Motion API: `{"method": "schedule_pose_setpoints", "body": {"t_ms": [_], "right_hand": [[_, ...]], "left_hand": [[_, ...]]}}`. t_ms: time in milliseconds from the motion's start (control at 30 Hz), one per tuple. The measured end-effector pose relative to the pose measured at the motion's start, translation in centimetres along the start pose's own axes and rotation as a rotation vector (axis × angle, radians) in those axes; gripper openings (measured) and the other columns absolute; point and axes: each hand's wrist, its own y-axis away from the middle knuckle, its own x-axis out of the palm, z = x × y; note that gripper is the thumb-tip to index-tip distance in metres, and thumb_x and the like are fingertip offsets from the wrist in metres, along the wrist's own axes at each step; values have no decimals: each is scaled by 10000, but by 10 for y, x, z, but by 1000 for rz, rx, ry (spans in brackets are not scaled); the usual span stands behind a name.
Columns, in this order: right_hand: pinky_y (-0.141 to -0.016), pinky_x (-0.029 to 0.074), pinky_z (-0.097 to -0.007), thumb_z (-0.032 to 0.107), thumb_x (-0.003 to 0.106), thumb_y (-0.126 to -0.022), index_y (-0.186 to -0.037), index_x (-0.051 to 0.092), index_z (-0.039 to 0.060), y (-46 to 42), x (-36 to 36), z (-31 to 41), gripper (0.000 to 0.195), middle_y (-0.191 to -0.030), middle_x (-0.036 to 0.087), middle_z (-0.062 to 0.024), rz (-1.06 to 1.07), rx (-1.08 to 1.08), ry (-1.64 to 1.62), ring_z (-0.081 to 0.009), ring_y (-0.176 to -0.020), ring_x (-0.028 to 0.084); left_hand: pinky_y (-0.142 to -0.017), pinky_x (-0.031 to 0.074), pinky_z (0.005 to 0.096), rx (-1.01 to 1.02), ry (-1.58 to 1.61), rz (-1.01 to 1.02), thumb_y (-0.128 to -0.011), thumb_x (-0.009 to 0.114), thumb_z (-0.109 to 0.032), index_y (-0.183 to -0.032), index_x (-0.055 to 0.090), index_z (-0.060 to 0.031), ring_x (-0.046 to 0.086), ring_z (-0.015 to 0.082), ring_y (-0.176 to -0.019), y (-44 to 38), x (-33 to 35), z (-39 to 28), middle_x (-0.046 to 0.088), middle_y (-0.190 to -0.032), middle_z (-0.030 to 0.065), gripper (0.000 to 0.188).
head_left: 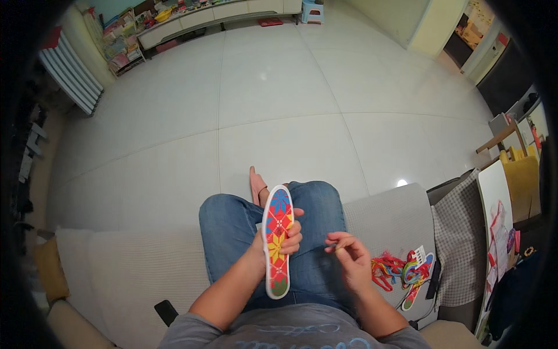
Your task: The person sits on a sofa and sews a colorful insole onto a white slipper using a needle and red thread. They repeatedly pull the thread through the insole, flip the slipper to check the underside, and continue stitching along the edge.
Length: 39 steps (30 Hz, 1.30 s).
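An embroidered insole (278,240) with a white edge and a red, blue, yellow and green pattern stands lengthwise over my lap. My left hand (291,240) is shut on it, with the fingers wrapped over its right edge. To the right of it, my right hand (348,253) is raised over my thigh, thumb and fingertips brought together; whether something thin, such as a needle, is pinched there is too small to tell. Beside that hand, on the sofa, lie skeins of coloured thread (392,270) and a second patterned insole (412,296), partly covered by the thread.
I sit on a sofa with a pale ribbed cover (130,270). A black phone (165,312) lies at my left, and a dark cable (425,316) at my right. Further right stands a white table (495,187) with a yellow-draped chair (521,183) behind it.
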Motion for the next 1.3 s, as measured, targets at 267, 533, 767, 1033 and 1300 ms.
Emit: {"method": "schedule_pose_setpoints", "body": {"t_ms": [267, 533, 767, 1033, 1300], "right_hand": [[-840, 424, -297, 79, 535, -845, -856, 514, 35, -17, 10, 11, 50, -1126, 505, -132, 43, 0, 23, -165, -968, 512], [-643, 429, -204, 81, 554, -835, -856, 534, 22, -46, 27, 23, 66, -944, 558, -47, 189, 108, 18, -63, -750, 497], [-627, 421, -192, 65, 550, -836, -837, 547, 4, -51, 22, 16, 61, -744, 554, 9, -43, 45, 181, -40, -684, 495], [-612, 440, -206, 43, 574, -811, -814, 571, 6, -53, 7, 1, 37, -730, 573, -23, -142, 136, -63, -77, -655, 528], [-639, 481, -230, 53, 576, -815, -821, 570, 9, -46, -13, -18, 44, -750, 592, -47, -192, 293, -340, -104, -663, 563]], "left_hand": [[-369, 364, 272, -376, 329, 225, -892, 372, -349, -1245, 326, 23, 435, 182, -515, -9, -3, 14, 452, -795, 155, 514], [-361, 352, 281, -909, 469, 380, -821, 403, -524, -852, 464, 66, 448, 222, -441, -18, -23, 32, 451, -578, 147, 594], [-576, 505, 357, -179, -144, -365, -841, 320, -572, -1111, 437, 52, 587, 324, -743, 10, 32, 41, 559, -943, 216, 690], [-846, 474, 345, -389, -987, -330, -835, 534, -36, -1207, 421, 28, 578, 264, -978, 31, 37, 32, 540, -1128, 166, 395], [-812, 487, 323, -405, -1092, -360, -845, 528, -36, -1144, 476, 42, 594, 213, -936, 39, 23, 37, 575, -1071, 154, 313]]}}
